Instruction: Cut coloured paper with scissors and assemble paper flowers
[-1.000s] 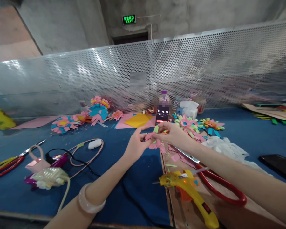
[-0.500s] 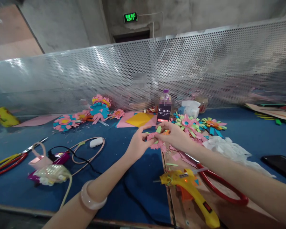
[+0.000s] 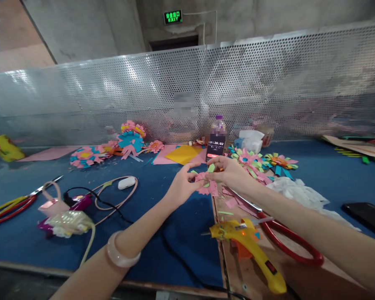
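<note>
Both hands meet over the middle of the counter (image 3: 175, 233), and each grip is pinched on the same pink paper flower (image 3: 207, 186). The left hand (image 3: 181, 187) grasps its near-left petals between thumb and fingertips; the right hand (image 3: 229, 173) nips its top, where a light green strip (image 3: 211, 168) stands up between the fingers. The flower hangs just above the blue counter cover, at the left edge of a brown board (image 3: 256, 275).

On that board, nearer the front edge of the counter, lies a yellow glue gun (image 3: 250, 250), with red-handled scissors (image 3: 284, 241) just beside it under the right forearm. Behind the hands a phone (image 3: 214, 149) stands upright showing a timer, against a bottle (image 3: 218, 125). Finished paper flowers (image 3: 256, 162) lie to the right of the phone, more (image 3: 106, 148) towards the back left. A white bracelet (image 3: 120, 254) circles the left wrist.
</note>
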The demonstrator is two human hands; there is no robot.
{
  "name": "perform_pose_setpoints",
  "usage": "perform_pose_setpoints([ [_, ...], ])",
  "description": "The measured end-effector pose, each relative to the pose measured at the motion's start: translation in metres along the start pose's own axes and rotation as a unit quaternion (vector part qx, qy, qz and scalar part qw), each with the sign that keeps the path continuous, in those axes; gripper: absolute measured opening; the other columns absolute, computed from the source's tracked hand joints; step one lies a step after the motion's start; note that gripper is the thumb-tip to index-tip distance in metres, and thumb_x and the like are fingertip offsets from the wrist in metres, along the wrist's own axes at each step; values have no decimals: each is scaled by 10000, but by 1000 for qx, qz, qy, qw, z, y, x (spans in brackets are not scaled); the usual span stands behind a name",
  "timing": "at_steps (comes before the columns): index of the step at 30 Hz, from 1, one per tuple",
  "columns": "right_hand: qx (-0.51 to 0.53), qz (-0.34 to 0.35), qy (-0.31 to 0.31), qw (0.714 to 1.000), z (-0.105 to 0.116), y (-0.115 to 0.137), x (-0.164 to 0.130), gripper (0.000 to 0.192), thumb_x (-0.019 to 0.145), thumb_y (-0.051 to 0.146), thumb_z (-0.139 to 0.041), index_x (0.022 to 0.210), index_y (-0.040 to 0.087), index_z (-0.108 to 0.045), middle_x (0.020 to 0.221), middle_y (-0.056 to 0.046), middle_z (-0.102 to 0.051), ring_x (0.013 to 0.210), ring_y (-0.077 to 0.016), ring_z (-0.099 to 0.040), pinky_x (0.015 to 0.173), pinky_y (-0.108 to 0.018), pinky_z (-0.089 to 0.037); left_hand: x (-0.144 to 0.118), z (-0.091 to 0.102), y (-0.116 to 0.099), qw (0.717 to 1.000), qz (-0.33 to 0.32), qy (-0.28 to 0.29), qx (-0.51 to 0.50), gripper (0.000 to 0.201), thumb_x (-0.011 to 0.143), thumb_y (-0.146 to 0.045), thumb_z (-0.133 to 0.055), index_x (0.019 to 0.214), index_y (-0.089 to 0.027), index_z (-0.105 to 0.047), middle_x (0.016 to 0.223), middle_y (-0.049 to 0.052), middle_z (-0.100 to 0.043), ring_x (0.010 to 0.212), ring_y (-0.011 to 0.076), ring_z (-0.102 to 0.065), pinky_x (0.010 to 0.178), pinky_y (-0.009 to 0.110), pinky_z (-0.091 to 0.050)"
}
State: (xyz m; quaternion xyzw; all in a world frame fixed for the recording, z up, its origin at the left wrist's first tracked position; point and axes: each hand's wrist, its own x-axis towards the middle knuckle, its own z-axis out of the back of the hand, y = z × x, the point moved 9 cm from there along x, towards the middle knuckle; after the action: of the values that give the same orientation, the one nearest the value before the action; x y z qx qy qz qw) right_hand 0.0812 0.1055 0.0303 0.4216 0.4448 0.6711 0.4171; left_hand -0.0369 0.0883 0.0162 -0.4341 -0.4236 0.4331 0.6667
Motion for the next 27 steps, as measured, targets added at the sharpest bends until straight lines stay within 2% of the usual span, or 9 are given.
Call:
perform_pose_setpoints([
  [6, -43, 4, 37, 998, 0, 6, -3, 518, 696, 309, -664, 1158, 176, -472, 707, 3, -592, 563, -105, -539, 509, -238, -424, 2, 6, 0, 1000, 5, -23, 0, 588, 658, -302, -684, 1170, -146, -440, 627, -21, -571, 675, 181, -611, 603, 274, -439],
  [10, -132, 18, 26, 991, 11, 11, -11, 326, 776, 435, -554, 1001, 205, -607, 856, -45, -646, 729, -148, -585, 633, -272, -452, 3, 13, -2, 999, 7, -32, -5, 583, 678, -292, -665, 1190, -143, -428, 733, 32, -640, 682, 173, -608, 625, 285, -447],
  [13, -164, 8, 17, 986, 18, 2, -16, 286, 804, 442, -501, 889, 212, -647, 873, -31, -656, 769, -157, -585, 687, -284, -437, 4, 19, -5, 999, -7, -38, 13, 542, 694, -283, -643, 1180, -139, -452, 735, 37, -644, 680, 172, -602, 623, 282, -443],
  [16, -150, -14, 30, 988, 16, -10, -18, 294, 806, 444, -484, 843, 205, -649, 790, -12, -644, 716, -149, -569, 660, -279, -423, 5, 22, -7, 999, -19, -35, 23, 519, 685, -280, -643, 1157, -135, -481, 684, 22, -629, 642, 165, -590, 591, 270, -432],
  [20, -116, -32, 64, 991, 9, -18, -18, 300, 791, 456, -495, 823, 200, -647, 654, 13, -572, 560, -114, -488, 541, -248, -373, 6, 23, -6, 999, -19, -18, 32, 520, 683, -279, -640, 1156, -139, -477, 662, 6, -609, 596, 142, -564, 549, 242, -398],
  [27, -99, -39, 48, 993, 11, -24, -17, 261, 776, 424, -520, 789, 199, -653, 735, 2, -626, 673, -137, -548, 646, -259, -398, 7, 21, -2, 999, -10, -7, 53, 526, 710, -294, -621, 1181, -141, -444, 634, -13, -574, 557, 115, -528, 502, 208, -329],
])
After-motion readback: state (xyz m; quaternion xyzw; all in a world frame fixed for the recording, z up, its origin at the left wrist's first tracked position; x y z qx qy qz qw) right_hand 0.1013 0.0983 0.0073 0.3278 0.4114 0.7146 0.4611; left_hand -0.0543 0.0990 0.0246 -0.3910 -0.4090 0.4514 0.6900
